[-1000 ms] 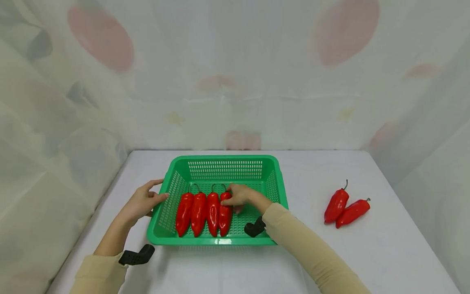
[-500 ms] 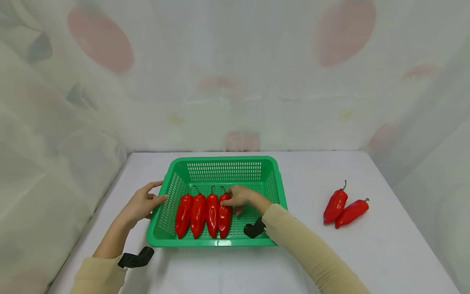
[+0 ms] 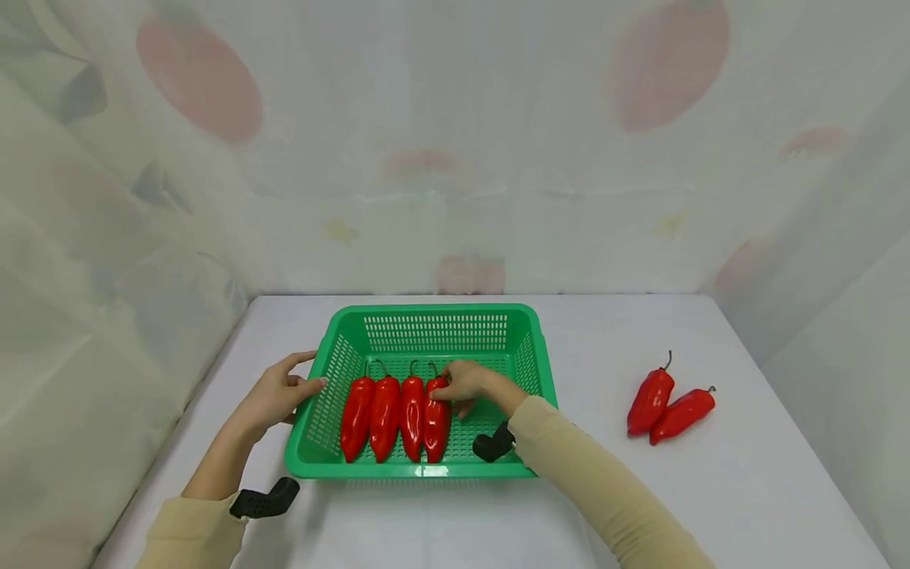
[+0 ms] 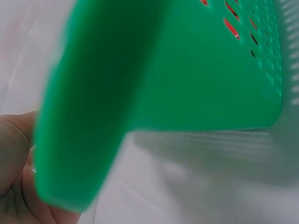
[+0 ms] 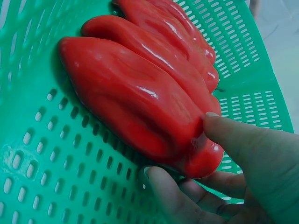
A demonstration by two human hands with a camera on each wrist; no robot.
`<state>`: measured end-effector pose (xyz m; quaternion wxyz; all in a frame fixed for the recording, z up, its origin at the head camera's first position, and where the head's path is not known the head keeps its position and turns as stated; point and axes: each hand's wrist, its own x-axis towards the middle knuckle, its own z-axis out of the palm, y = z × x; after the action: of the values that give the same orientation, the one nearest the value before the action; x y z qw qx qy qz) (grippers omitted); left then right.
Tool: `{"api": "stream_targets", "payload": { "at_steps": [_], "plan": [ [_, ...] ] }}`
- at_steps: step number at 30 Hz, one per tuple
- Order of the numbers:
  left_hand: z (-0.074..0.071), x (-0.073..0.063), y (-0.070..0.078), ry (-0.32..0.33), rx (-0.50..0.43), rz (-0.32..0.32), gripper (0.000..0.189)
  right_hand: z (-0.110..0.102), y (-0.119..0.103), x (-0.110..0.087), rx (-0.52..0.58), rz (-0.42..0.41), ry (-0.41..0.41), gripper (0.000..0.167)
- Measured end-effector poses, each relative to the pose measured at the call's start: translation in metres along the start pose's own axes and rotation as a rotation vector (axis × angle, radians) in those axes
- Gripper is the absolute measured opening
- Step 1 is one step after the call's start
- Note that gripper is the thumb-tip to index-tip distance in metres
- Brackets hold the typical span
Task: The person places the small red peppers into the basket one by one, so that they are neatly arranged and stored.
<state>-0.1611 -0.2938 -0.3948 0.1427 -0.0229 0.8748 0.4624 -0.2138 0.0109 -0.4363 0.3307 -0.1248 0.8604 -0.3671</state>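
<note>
A green plastic basket (image 3: 419, 469) with slotted walls stands on the table. Inside it, several red peppers (image 3: 385, 415) lie side by side, stems toward the far wall. My left hand (image 3: 273, 395) holds the basket's left rim, thumb over the top; the basket hides some of its fingers. With thumb and fingers, my right hand (image 3: 465, 382) pinches the stem end of the rightmost pepper (image 3: 435, 431). In the right wrist view the thumb presses that pepper's upper side while the fingers curl beneath its edge. The left wrist view is mostly filled by the basket's wall (image 4: 201, 74).
Two more red peppers, an upper one (image 3: 650, 401) and a lower one (image 3: 682, 415), lie touching each other on the white table (image 3: 753, 490), right of the basket. Pale patterned curtains (image 3: 455, 158) hang behind the table and at both sides.
</note>
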Motion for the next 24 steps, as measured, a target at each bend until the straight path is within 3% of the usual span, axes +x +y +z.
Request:
{"api": "stream_targets", "payload": {
  "at_steps": [12,24],
  "plan": [
    [0.001,-0.001,0.001,-0.001,0.001,0.004,0.067,-0.014,-0.007,-0.010,-0.045,-0.036,-0.033,0.059],
    [0.000,0.000,0.000,0.005,0.020,-0.003,0.068,-0.035,-0.011,-0.025,-0.132,-0.139,0.030,0.050]
  ]
}}
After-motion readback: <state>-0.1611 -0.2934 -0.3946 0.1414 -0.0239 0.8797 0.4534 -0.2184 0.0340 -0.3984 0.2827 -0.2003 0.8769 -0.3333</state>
